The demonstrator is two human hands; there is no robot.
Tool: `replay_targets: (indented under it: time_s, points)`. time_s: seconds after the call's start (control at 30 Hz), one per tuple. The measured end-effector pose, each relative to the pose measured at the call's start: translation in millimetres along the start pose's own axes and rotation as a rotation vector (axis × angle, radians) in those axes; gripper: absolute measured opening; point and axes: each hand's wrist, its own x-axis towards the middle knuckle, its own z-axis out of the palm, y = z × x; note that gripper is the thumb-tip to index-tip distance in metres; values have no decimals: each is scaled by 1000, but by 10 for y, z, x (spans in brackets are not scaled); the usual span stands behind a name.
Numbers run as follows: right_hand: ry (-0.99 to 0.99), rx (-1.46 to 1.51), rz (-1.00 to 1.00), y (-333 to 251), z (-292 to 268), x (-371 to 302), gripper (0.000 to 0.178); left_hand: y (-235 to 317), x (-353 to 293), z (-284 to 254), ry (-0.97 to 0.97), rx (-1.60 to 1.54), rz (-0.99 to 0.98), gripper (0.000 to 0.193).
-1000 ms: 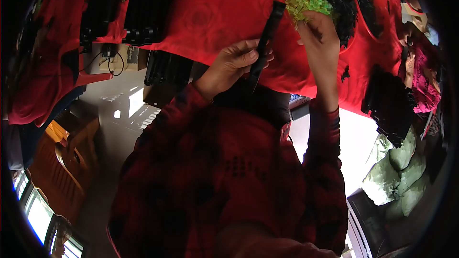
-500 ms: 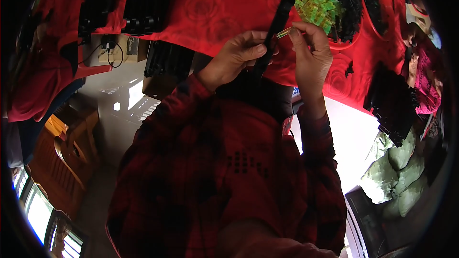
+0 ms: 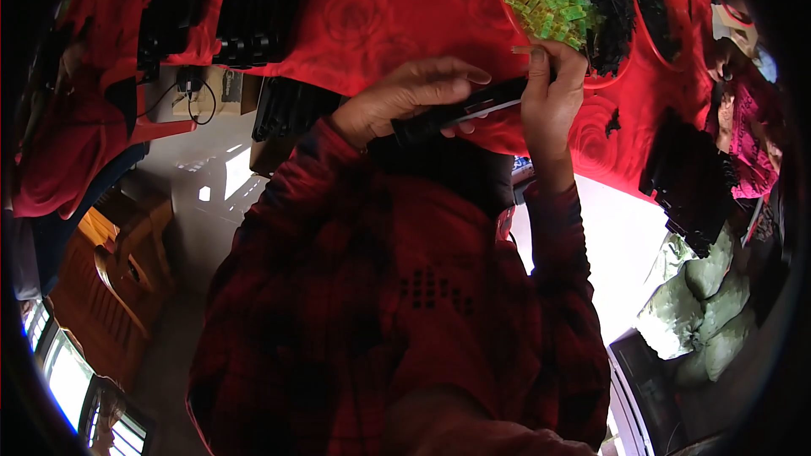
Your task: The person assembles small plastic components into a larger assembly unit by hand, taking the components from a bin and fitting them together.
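Red-clothed surface (image 3: 405, 17) spread beyond both grips, with a faint rose pattern in the cloth. Seen at left grip (image 3: 410, 97): partly closed about a black bar (image 3: 486, 105), with fingertips showing past its near edge and thumb side lifted along the far edge. Held aslant, from just on the body side of that palm across toward right grip (image 3: 553, 97); a pale streak visible along the length. Contact between far end and right grip: cannot tell. Seen at right grip: thumb and finger pinched together on a small slender piece (image 3: 523, 49), tip pointing left, clear of the bar; colour hard to read.

Just beyond right grip: red-rimmed tray (image 3: 509, 10) with loose green-yellow pieces (image 3: 547, 0) on the left side, black pieces (image 3: 612, 17) on the right. Farther right: second red-rimmed container (image 3: 639, 29) with dark contents. To the right of right grip, on the cloth: small black clump (image 3: 614, 123); farther out, at the edge, dark stack (image 3: 688, 181), details lost in shadow. Beyond and left of left grip: two rows of black bars (image 3: 260, 8). Lower right, well apart from right grip: pale green sacks (image 3: 672, 314). Lower left, well apart from left grip: wooden chair (image 3: 106, 304).
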Motion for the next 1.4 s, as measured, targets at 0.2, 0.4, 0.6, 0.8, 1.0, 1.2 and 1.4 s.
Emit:
replay_targets:
  time_s: [0.2, 0.4, 0.6, 0.8, 1.0, 1.2, 1.4]
  points:
    - [342, 101, 150, 77, -8, -1, 12, -298, 127, -142, -103, -804, 130, 46]
    - [367, 62, 107, -77, 84, -118, 12, -441, 303, 23, 141, -493, 236, 26]
    - [168, 330, 263, -478, -25, -232, 14, -321, 357, 42, 226, -313, 449, 35]
    - [10, 524, 413, -516, -228, 28, 16, -300, 275, -7, 57, -383, 245, 45]
    - [-63, 340, 339, -444, -65, -10, 9, -420, 335, 68, 172, -369, 193, 42]
    - [-106, 93, 160, -315, -14, -23, 9, -411, 338, 56, 121, -391, 179, 36]
    - [-138, 25, 99, -293, -35, -27, 7, -470, 356, 11, 101, -391, 167, 32]
